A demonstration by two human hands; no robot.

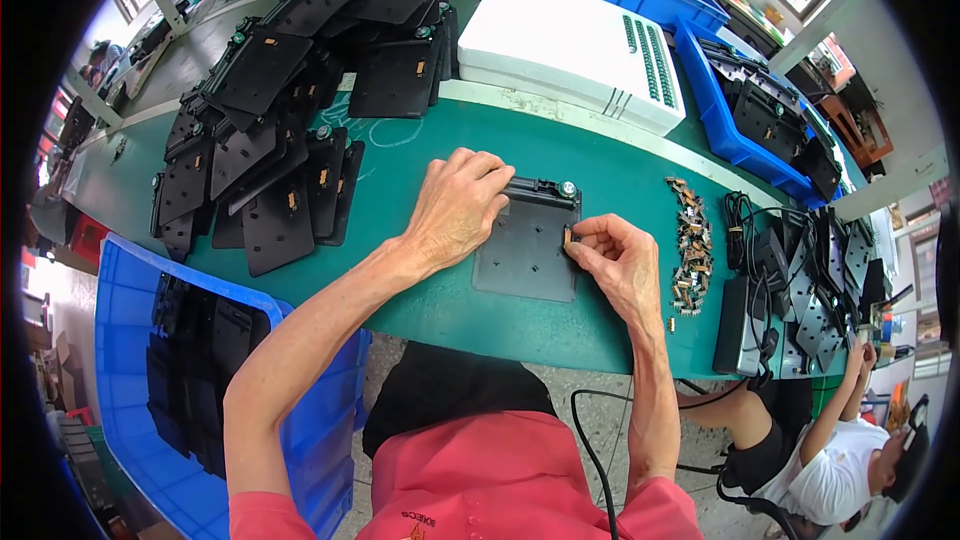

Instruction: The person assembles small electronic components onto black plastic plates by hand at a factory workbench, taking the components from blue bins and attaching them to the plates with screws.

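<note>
In front of me a black plate (510,258) with several small holes lies flat on the green table (420,292). A black bar with a round greenish metal piece (568,189) at its right end runs along the plate's far edge. My left hand (455,208) is closed over the plate's far left corner, its fingertips at the bar. At the plate's right edge, my right hand (618,258) pinches a small brass-coloured part (568,237) between thumb and forefinger. More of these brass-coloured parts (692,250) lie in a strip right of that hand.
Stacked black plates (270,140) cover the far left. A white foam block (560,35) holds rows of green pieces. Blue bins stand at the lower left (120,360) and far right (715,115). Cables and a black box (735,325) lie right, near a seated person (835,460).
</note>
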